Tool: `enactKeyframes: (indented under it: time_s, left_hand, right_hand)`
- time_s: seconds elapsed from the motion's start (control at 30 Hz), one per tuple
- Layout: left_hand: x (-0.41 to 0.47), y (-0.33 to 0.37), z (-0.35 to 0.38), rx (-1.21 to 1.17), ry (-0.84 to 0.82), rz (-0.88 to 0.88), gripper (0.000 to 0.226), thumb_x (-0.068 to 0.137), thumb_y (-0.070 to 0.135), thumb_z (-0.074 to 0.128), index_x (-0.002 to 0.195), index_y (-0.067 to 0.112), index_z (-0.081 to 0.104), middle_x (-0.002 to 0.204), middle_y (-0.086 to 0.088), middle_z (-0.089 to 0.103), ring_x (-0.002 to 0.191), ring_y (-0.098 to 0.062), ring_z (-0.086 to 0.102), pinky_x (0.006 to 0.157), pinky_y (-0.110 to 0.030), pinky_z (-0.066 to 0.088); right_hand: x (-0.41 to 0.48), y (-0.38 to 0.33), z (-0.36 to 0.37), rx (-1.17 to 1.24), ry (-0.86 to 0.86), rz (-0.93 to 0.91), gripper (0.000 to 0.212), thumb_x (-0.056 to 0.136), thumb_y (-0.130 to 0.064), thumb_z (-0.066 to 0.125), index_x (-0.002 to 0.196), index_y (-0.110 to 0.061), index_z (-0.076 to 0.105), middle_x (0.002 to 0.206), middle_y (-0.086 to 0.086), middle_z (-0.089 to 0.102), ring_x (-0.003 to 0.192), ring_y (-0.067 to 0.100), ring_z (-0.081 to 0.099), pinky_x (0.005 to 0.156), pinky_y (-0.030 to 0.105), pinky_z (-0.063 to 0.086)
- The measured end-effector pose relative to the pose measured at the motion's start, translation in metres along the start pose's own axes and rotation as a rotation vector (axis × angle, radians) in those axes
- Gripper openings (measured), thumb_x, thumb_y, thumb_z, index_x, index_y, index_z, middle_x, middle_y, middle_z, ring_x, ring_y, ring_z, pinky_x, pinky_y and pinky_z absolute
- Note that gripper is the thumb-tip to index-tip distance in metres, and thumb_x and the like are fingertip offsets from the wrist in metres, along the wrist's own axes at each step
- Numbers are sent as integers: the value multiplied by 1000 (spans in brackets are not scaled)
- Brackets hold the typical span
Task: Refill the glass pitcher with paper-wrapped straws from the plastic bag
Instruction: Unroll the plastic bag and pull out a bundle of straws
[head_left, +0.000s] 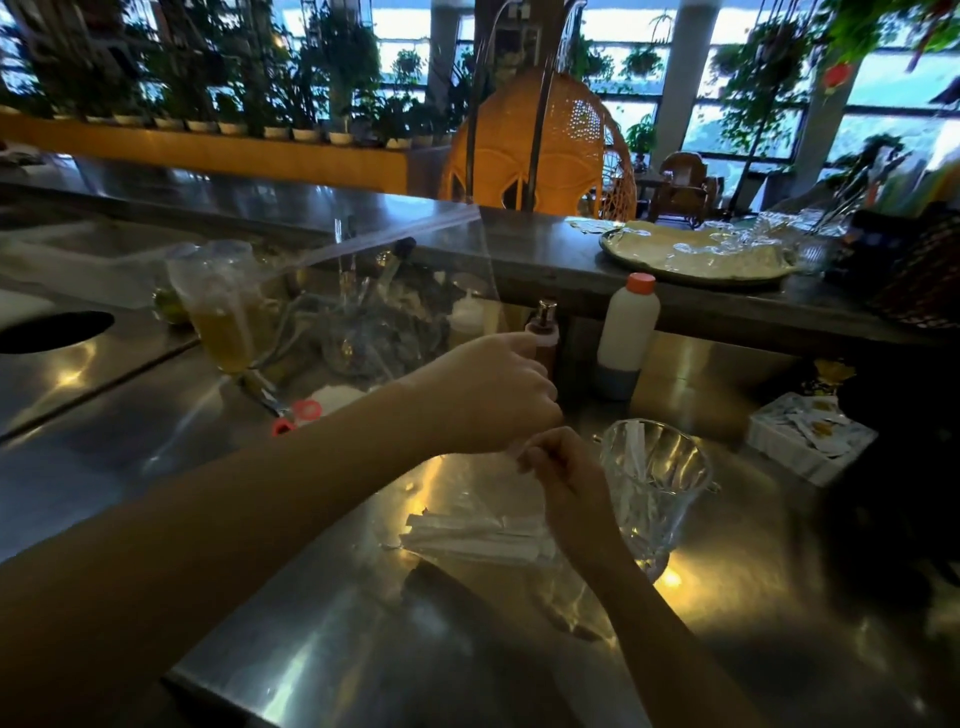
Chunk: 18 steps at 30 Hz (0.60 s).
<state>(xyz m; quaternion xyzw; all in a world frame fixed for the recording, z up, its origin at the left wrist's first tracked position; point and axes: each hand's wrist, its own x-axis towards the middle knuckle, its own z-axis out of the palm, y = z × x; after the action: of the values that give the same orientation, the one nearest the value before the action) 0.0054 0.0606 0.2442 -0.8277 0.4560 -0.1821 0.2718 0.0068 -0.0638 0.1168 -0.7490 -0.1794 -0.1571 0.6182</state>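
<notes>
A cut-glass pitcher (655, 488) stands on the steel counter at right of centre, with a few paper-wrapped straws upright inside. To its left lies a clear plastic bag (467, 499) holding a bundle of white paper-wrapped straws (478, 535). My left hand (488, 395) is closed on the bag's upper edge, above the bundle. My right hand (563, 480) pinches the same edge just below it, beside the pitcher. The hands almost touch. The bag's mouth is hidden behind my hands.
The steel counter (311, 597) has a round hole (52, 332) at far left. A cup of yellow drink (223, 317), a white bottle with an orange cap (626, 332), a brown pump bottle (543, 332) and a box of sachets (810, 441) stand around. A raised ledge carries a foil-covered tray (696, 254).
</notes>
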Motion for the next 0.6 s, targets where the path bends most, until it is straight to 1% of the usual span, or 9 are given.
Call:
enactKeyframes:
  time_s: [0.07, 0.13, 0.17, 0.23, 0.33, 0.43, 0.5, 0.53, 0.6]
  left_hand:
    - [-1, -4, 1, -59, 26, -12, 14, 89, 14, 49, 97, 18, 60, 98, 0, 68, 96, -16, 62, 101, -36, 36]
    - [-4, -14, -1, -80, 108, -47, 19, 84, 8, 46, 91, 16, 62, 92, -2, 70, 88, -19, 65, 90, -37, 48]
    - [-5, -21, -2, -94, 134, -81, 20, 82, 8, 46, 89, 16, 63, 90, -3, 71, 84, -19, 67, 85, -35, 49]
    - [-8, -33, -5, -112, 117, -164, 15, 84, 13, 51, 94, 18, 61, 96, 0, 71, 89, -17, 66, 84, -34, 46]
    - [-12, -47, -6, -203, 102, -271, 12, 88, 22, 50, 96, 22, 60, 101, 4, 68, 98, -16, 63, 88, -32, 39]
    - [-19, -55, -5, -315, 160, -336, 9, 87, 22, 54, 88, 21, 63, 96, 3, 68, 92, -20, 63, 87, -35, 39]
    - [-26, -57, -4, -394, 212, -382, 8, 84, 19, 58, 85, 20, 66, 92, 1, 70, 86, -24, 62, 80, -32, 38]
    - [-30, -57, -2, -416, 220, -399, 8, 83, 19, 58, 85, 18, 66, 91, -1, 70, 84, -26, 62, 77, -32, 39]
    - [-37, -59, 4, -457, 223, -419, 8, 82, 18, 59, 86, 17, 66, 89, -3, 70, 81, -27, 62, 72, -35, 43]
  right_hand:
    - [-4, 4, 5, -9, 15, 11, 21, 90, -5, 49, 78, -22, 53, 72, -6, 57, 67, 0, 54, 62, 12, 43]
    - [-11, 10, 10, -33, -6, 34, 24, 90, -6, 50, 79, -27, 52, 74, -7, 56, 69, 1, 53, 65, 13, 42]
    - [-16, 13, 11, -58, -1, 46, 28, 90, -6, 51, 78, -31, 51, 75, -8, 56, 70, 0, 52, 66, 13, 41]
    - [-24, 20, 8, -67, 44, 78, 31, 90, -7, 53, 75, -35, 53, 74, -11, 57, 70, -5, 53, 64, 7, 38]
    - [-31, 30, -6, -92, 75, 132, 25, 88, -12, 57, 79, -35, 55, 80, -6, 62, 74, -8, 57, 64, 3, 40]
    - [-34, 37, -18, -67, 110, 192, 24, 87, -14, 59, 81, -37, 59, 83, -7, 65, 76, -1, 60, 66, 8, 45]
    - [-35, 37, -26, -48, 162, 205, 29, 86, -9, 59, 79, -37, 61, 79, -10, 66, 74, 6, 61, 68, 21, 49]
    - [-35, 36, -30, -48, 178, 209, 30, 86, -8, 59, 77, -36, 62, 74, -11, 66, 71, 7, 60, 66, 26, 49]
    - [-33, 31, -41, -61, 207, 205, 27, 85, -10, 61, 72, -35, 64, 65, -15, 67, 63, 1, 59, 60, 22, 48]
